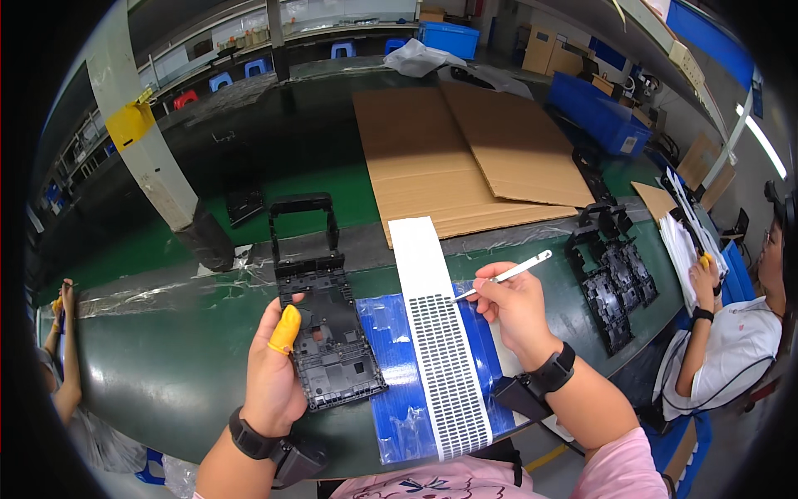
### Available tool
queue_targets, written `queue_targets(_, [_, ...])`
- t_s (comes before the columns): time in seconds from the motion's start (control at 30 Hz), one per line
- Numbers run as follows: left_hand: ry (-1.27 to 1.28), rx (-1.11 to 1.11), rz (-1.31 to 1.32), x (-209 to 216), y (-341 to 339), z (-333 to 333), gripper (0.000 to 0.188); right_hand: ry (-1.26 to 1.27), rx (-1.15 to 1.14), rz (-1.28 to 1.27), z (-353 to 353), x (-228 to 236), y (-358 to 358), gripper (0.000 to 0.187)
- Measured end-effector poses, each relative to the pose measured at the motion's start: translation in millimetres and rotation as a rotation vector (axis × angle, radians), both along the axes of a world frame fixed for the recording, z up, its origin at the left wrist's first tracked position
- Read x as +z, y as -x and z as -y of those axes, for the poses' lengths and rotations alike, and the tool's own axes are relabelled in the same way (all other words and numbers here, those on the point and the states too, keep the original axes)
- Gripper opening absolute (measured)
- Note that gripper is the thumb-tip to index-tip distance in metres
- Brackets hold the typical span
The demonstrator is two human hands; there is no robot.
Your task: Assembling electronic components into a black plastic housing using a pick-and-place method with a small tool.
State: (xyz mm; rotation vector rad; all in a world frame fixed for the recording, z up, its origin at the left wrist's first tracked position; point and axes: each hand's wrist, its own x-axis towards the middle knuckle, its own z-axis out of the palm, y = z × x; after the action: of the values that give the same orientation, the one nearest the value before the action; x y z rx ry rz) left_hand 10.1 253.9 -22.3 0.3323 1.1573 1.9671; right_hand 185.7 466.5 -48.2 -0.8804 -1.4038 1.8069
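Note:
My left hand (270,374), with a yellow finger cot on its thumb, grips the left edge of a black plastic housing (328,320). The housing has a looped frame at its far end and is held above the green table. Pinched in my right hand (517,314) are white tweezers (522,268). Their tip points at the right edge of a white strip (422,258) carrying rows of small dark pads, near the top rows. I cannot tell whether the tip has a pad. Under the strip lies a blue plastic-covered board (391,420).
More black housings (613,287) lie to the right. Flat cardboard sheets (440,150) cover the table's far part, with a blue bin (594,116) beyond. A post (158,158) rises at the left. A co-worker (723,349) sits at right; another person's arm (68,349) shows at left.

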Motion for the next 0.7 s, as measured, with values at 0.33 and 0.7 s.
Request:
queue_targets(0.33, [0.080, 0.022, 0.083, -9, -4, -5, 0.030, 0.029, -0.012, -0.026, -6, -10, -4, 0.017])
queue_targets(0.7, [-0.075, 0.017, 0.110, 2, -16, -7, 0.024, 0.035, 0.007, -0.007, -4, -9, -3, 0.015])
